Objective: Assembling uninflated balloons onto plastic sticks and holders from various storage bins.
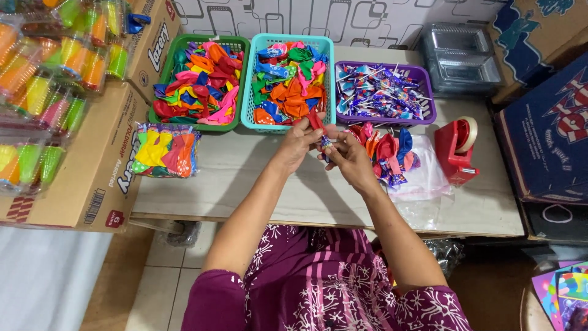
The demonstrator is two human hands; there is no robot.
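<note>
Room: we look down on a tiled floor (165,276) under a pale table (257,184); a patterned wall (343,18) runs along 12 o'clock.
Table: its near edge lies at 6 o'clock, just above our purple patterned lap (331,282).
Boxes: a large cardboard carton (92,178) crowds the table's 9 o'clock edge; dark printed boxes (545,135) close off 3 o'clock.
Baskets: at 12 o'clock stand three in a row, touching: a green basket (184,43) and a teal basket (260,79), both full of limp balloons, and a purple basket (429,79) of wrapped lollipops.
Smaller things: clear plastic trays (459,58) at 1 o'clock, a bag of balloons (165,150) at 10 o'clock, a red tape dispenser (456,150) at 3 o'clock, a small heap of finished bundles (389,153) on a clear bag just right of our hands.
Open room: we see bare tabletop only between the baskets and the near edge, mostly at 7 and 5 o'clock.
Left hand (300,144): fingers curled together, pinching a red balloon (315,119) that sticks up toward 12 o'clock.
Right hand (350,156): fingers bent, tips pinching a wrapped lollipop (326,144) that meets the balloon between our hands at table centre.
</note>
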